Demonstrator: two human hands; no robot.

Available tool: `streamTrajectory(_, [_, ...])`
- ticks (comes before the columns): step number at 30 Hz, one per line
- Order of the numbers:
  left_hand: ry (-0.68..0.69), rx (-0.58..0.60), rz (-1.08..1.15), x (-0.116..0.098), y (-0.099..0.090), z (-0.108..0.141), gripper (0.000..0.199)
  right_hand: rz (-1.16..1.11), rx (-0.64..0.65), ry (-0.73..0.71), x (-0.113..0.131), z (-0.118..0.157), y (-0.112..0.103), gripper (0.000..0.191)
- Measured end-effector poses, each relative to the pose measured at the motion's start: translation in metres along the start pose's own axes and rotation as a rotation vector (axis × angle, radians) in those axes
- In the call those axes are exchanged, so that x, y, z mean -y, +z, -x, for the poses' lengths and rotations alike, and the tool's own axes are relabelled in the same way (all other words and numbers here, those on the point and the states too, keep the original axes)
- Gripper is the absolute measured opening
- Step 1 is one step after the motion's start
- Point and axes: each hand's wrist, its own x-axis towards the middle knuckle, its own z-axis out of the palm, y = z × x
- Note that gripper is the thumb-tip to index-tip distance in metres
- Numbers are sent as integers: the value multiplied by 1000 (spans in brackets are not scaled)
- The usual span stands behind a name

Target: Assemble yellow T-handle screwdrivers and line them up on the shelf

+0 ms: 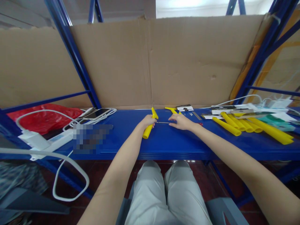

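The held yellow piece [147, 132] tilts, rounded end nearest.

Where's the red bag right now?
In the head view, the red bag sits at far left, behind the white power strip and left of the phone.

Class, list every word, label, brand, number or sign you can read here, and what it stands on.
No text can be read with certainty.
Black-and-white card behind the right hand: any print too small to read.
White marks just in front of that card: too small to read.
Pale mark, lower right edge: too blurred to read.
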Motion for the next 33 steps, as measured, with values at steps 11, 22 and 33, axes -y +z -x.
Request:
streamTrajectory(11, [35, 2, 0, 3, 1, -4, 21, 21, 45, 135, 38, -51, 41, 21])
streamTrajectory(22, [53, -15, 26, 2, 3, -3, 18, 12, 239, 239, 52, -67, 32, 19])
streamTrajectory(33, [9, -32, 33, 2, 3, -5, 24, -230, 82, 222, 22, -60, 22, 12])
